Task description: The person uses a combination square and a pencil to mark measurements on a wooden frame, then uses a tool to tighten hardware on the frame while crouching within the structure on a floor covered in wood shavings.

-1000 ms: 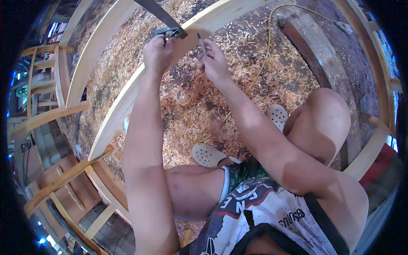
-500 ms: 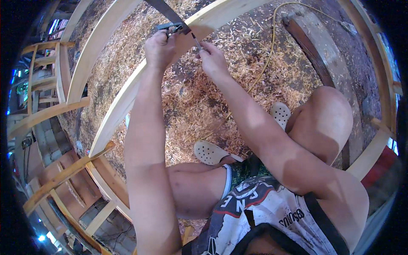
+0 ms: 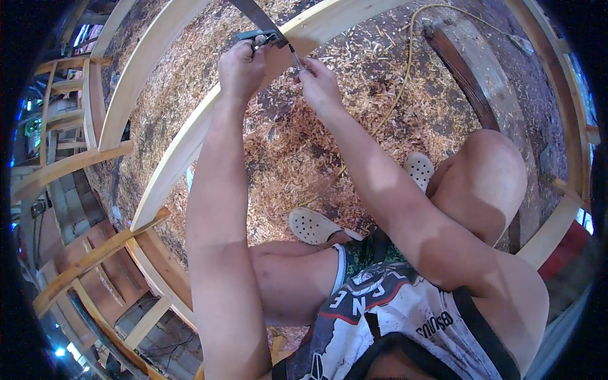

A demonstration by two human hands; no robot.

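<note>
My left hand (image 3: 242,69) is closed round the grey-green handle (image 3: 254,34) of what looks like a hand saw. Its dark flat blade (image 3: 258,16) runs up past the top edge of the view, in front of a curved pale wooden rib. In my right hand (image 3: 320,87), a slim tool (image 3: 296,59) with a light shaft and dark tip is pinched between the fingers. That tip meets, or is very close to, the handle end of the blade; its exact kind is too small to tell. Both arms reach forward, hands close together.
The curved wooden rib (image 3: 183,149) arches across ahead of me. More timber framing (image 3: 95,256) stands at the left, and another curved beam (image 3: 557,82) at the right. Wood shavings (image 3: 285,158) cover the ground, with a yellow cord (image 3: 405,76) and a dark plank (image 3: 462,76) lying there.
Both hands, the blade and the slim tool have shifted slightly right and down in the view. The grips look the same.
</note>
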